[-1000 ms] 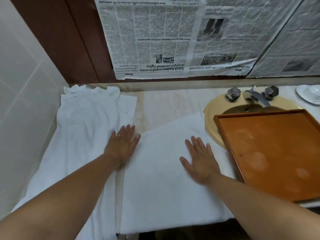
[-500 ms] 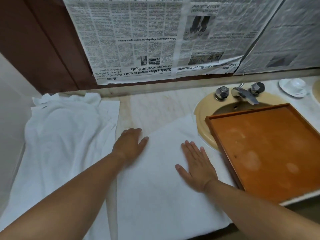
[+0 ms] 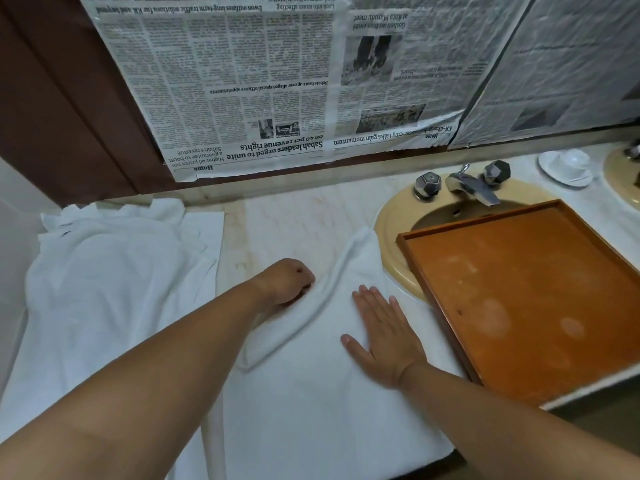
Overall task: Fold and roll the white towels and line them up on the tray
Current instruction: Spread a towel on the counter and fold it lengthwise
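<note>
Since 0.5 s ago the left hand [image 3: 287, 280] curls round the towel [image 3: 311, 393] edge, folding it rightward; the right hand [image 3: 382, 337] lies flat, pinning it. Align edges squarely before creasing. The tray [image 3: 519, 289] waits right of both hands.

Soft matt cloth towel [image 3: 311, 393] beside the worn, blotchy wooden tray [image 3: 519, 299]; shiny metal tap [image 3: 471, 187] behind it.
</note>
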